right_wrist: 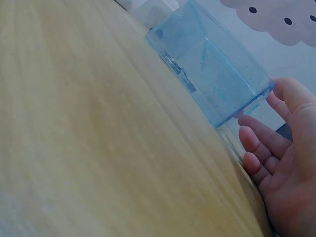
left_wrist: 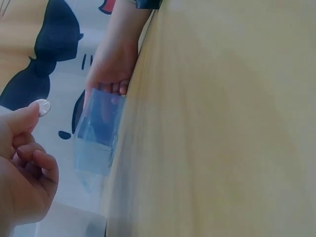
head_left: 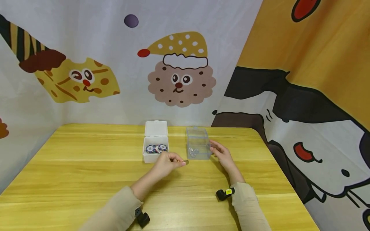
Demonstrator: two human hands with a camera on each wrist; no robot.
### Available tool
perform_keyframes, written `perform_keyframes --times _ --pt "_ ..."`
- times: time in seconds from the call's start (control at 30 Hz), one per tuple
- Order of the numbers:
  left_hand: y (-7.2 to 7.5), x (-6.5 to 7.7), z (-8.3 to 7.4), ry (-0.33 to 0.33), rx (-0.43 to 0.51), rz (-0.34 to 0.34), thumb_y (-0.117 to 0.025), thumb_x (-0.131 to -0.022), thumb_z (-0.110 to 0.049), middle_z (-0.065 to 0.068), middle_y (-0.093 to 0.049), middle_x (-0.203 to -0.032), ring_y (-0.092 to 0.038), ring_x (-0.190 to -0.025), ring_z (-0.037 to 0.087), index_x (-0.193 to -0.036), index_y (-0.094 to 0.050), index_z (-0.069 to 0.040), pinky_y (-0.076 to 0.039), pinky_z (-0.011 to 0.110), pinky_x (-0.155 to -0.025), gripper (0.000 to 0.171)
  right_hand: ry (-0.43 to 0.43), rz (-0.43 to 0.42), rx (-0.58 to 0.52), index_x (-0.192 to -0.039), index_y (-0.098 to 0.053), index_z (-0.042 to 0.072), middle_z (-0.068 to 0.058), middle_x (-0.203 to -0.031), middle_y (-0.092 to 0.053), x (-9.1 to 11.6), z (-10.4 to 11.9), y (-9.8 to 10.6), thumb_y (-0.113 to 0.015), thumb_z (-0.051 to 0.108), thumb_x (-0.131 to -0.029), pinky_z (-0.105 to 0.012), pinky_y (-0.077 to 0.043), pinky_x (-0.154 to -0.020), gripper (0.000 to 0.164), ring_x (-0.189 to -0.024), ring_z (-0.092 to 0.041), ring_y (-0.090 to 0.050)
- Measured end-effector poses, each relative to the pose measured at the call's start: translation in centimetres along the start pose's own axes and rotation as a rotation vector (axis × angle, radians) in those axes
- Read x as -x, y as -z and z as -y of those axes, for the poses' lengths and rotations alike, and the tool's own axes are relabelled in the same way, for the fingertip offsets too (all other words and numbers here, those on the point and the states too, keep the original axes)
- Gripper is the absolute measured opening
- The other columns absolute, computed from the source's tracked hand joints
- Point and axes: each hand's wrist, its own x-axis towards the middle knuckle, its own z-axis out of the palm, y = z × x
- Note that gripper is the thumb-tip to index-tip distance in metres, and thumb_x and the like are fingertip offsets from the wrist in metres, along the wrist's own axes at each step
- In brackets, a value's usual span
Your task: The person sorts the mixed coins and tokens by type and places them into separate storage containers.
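My left hand (head_left: 167,165) pinches a small round coin (head_left: 186,162) between thumb and fingertips, just in front of the clear plastic box. In the left wrist view the coin (left_wrist: 43,106) looks silvery, and the other fingers are curled below it. The clear box (head_left: 203,153) stands with its lid raised at the back, and several shiny coins (head_left: 193,152) lie in its left part. Against the box's right wall rests my right hand (head_left: 224,157). Its thumb and fingertips touch the box (right_wrist: 217,64) near a corner, the fingers loosely bent.
Left of the clear box, a white box (head_left: 150,158) stands with its lid up, holding several blue-and-white poker chips (head_left: 156,148). Both stand near the back of the wooden table (head_left: 86,179). A printed curtain (head_left: 124,80) hangs behind the table.
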Motion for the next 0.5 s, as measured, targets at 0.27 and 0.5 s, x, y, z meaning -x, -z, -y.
perform_keyframes --times 0.27,0.5 --pt "-1.5 -1.7 0.1 -0.035 0.032 -0.088 -0.078 -0.078 -0.008 -0.003 -0.052 -0.055 -0.041 -0.052 0.008 -0.077 -0.073 -0.001 -0.032 0.018 -0.046 0.009 0.001 0.001 -0.004 -0.141 -0.046 0.002 -0.022 -0.134 -0.051 0.1 -0.1 0.0 -0.053 0.016 -0.099 -0.045 -0.045 -0.082 0.045 -0.107 -0.045 -0.052" --pt "-2.6 -2.7 0.0 -0.002 0.053 -0.170 -0.078 -0.078 -0.011 -0.005 -0.050 -0.054 -0.040 -0.051 0.008 -0.079 -0.073 -0.001 -0.032 0.018 -0.046 0.011 0.003 -0.003 -0.001 -0.141 -0.046 0.002 -0.023 -0.134 -0.051 0.0 -0.1 0.0 -0.054 0.017 -0.099 -0.045 -0.045 -0.082 0.045 -0.106 -0.045 -0.053"
